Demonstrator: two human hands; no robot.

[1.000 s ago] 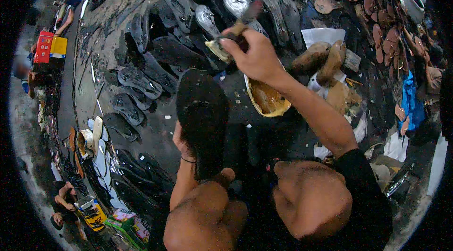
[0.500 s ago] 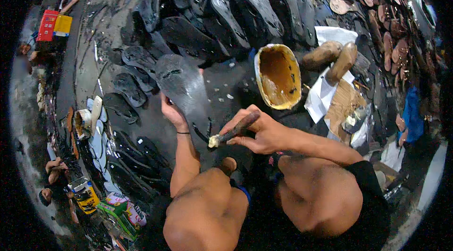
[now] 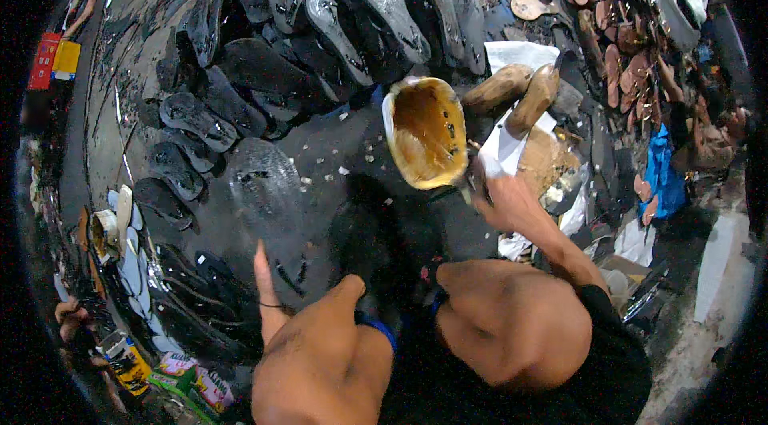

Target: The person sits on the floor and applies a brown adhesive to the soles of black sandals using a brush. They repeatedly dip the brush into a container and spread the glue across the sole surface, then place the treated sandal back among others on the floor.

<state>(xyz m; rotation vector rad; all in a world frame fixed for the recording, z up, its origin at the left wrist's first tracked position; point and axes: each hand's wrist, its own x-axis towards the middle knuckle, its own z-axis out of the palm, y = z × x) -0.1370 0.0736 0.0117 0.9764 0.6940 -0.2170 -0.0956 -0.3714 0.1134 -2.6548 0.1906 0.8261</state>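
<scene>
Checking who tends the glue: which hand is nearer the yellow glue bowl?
Right. The right hand sits just below the yellow glue bowl's lower-right rim; the left hand is far off at lower left, on a black sole.

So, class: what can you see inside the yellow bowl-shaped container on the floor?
The yellow container holds a brownish, glue-like coating on its inner walls and bottom. The right hand sits at its lower rim; whatever it grips is hidden, so how deep the contents go cannot be told.
</scene>
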